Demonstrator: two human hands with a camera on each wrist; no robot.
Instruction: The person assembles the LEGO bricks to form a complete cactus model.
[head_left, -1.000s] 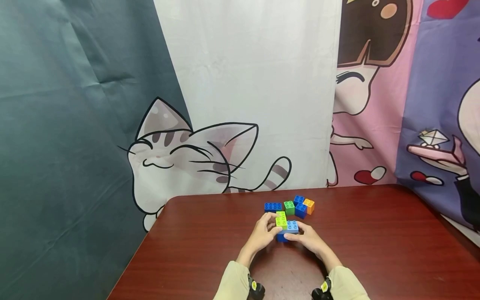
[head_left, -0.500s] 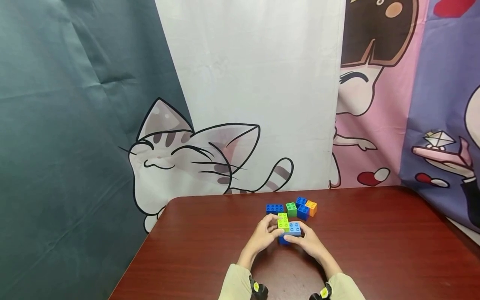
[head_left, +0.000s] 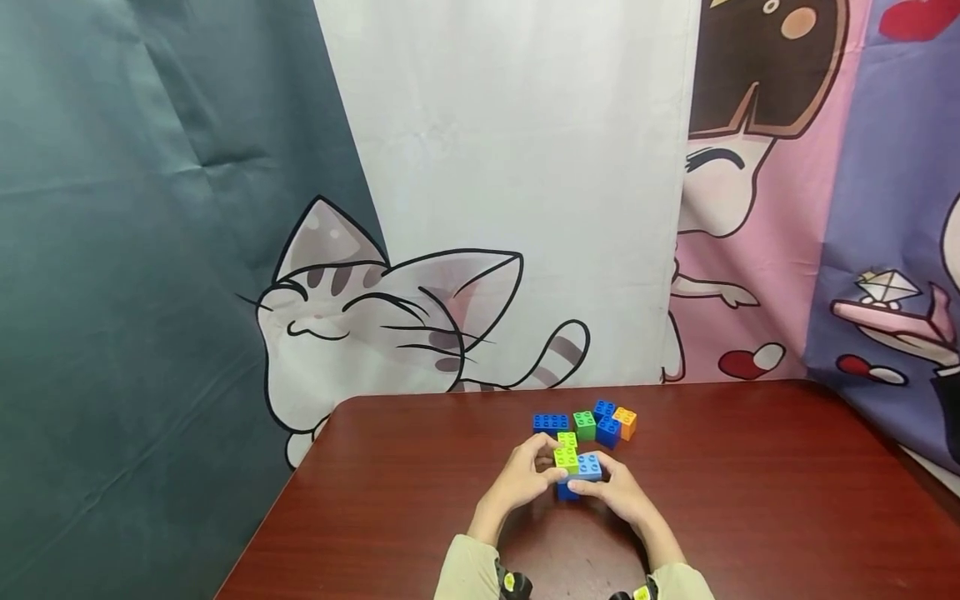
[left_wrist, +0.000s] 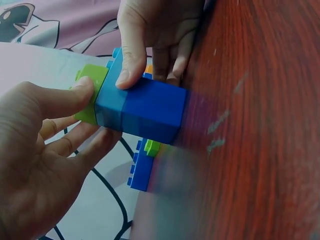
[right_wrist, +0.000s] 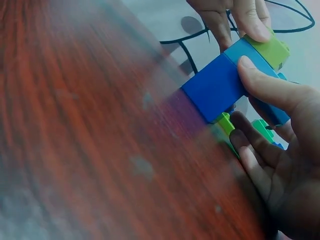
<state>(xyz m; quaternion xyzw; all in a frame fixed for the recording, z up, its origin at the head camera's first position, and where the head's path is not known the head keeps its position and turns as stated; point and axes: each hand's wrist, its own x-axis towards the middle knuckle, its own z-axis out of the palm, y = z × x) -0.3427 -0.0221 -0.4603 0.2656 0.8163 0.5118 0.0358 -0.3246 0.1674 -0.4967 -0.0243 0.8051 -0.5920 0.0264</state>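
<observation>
Lime green and uppermost, the capping brick (head_left: 566,461) sat on the left end of the light-blue brick (head_left: 590,467), pinched by the left hand (head_left: 522,477), whose thumb pressed its near side with fingers behind. The right hand (head_left: 619,493) gripped the light-blue brick, thumb on the near side, fingers round toward the far side. Beneath came the dark-blue base brick (left_wrist: 155,107), under the lime one, so the light-blue brick's right end jutted out past it toward the right hand.

The relation that seemed to matter most was how these three lined up: the light-blue brick's long axis ran left to right between the two hands, while the capping brick stood over the base, nearer the left hand than the right. All three were low over the bench (head_left: 375,500); whether the base touched it could not be told.

Just beyond, partly hidden, was a second lime brick (head_left: 567,438), and past it the long blue brick (head_left: 550,422), its length also left to right. A green brick (head_left: 584,426), a nearer blue brick (head_left: 608,431), a farther blue brick (head_left: 604,408) and an orange brick (head_left: 626,423) gathered ahead and to the right, short of the bench's far edge. They narrowed the room forward; wider room lay out to both sides and between the forearms.
</observation>
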